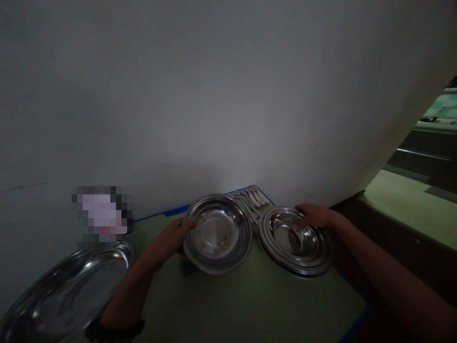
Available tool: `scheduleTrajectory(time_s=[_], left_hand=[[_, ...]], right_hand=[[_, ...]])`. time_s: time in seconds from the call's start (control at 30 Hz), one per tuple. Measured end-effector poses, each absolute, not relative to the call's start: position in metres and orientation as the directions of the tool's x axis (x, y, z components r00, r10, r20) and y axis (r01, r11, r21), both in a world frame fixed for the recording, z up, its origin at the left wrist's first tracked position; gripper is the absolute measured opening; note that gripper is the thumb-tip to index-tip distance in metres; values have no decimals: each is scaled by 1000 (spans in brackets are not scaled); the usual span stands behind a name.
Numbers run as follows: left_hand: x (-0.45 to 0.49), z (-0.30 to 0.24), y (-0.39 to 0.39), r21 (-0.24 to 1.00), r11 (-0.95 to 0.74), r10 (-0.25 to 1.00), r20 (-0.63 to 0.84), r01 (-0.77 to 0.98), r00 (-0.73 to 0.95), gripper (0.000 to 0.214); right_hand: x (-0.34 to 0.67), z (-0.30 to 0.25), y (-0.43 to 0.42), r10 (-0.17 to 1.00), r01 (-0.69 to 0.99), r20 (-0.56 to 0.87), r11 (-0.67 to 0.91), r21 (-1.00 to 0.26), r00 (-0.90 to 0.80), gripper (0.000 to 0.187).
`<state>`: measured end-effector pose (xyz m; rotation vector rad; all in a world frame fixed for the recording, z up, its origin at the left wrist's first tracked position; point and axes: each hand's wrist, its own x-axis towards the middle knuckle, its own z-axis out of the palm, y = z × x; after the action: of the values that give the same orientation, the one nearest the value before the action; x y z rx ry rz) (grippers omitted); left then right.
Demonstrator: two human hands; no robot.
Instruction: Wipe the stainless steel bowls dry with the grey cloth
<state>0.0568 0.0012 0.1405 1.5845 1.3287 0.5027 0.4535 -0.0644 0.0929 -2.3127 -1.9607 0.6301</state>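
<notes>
My left hand (172, 238) grips the left rim of a shiny steel bowl (218, 233), which is tilted up off the green table top (250, 305). To its right stands a stack of steel bowls and plates (296, 243). My right hand (313, 215) rests on the far rim of that stack, fingers curled over the edge of the top bowl.
A large steel tray (64, 295) lies at the lower left. Several white-handled spoons (252, 197) lie by the wall behind the bowls. A grey wall rises close behind the table. The table's blue-taped edge (352, 326) runs along the right, with a dark floor beyond.
</notes>
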Motion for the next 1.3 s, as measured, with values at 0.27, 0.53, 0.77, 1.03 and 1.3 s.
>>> scheduleTrajectory(time_s=[0.27,0.53,0.77,1.03,1.3], left_hand=[[55,144,2,872,101,899,-286,478,331,41],[56,145,1,859,75,919,-257,507,299,44],[53,142,3,857,81,919,-261,509,294,43],[53,146,-1,874,76,905,-263,480,335,55],[48,137,6,940,-90,919,-49,330,390,62]], right_hand=[[455,94,-77,966,868,-251,-180,-462,66,68],[448,112,-77,941,814,-335,-232,-532,49,45],[447,118,-82,958,824,-283,-200,-530,51,49],[438,130,-88,963,784,-268,-162,-599,-6,51],[440,134,-92,954,747,-294,-148,-648,-66,54]])
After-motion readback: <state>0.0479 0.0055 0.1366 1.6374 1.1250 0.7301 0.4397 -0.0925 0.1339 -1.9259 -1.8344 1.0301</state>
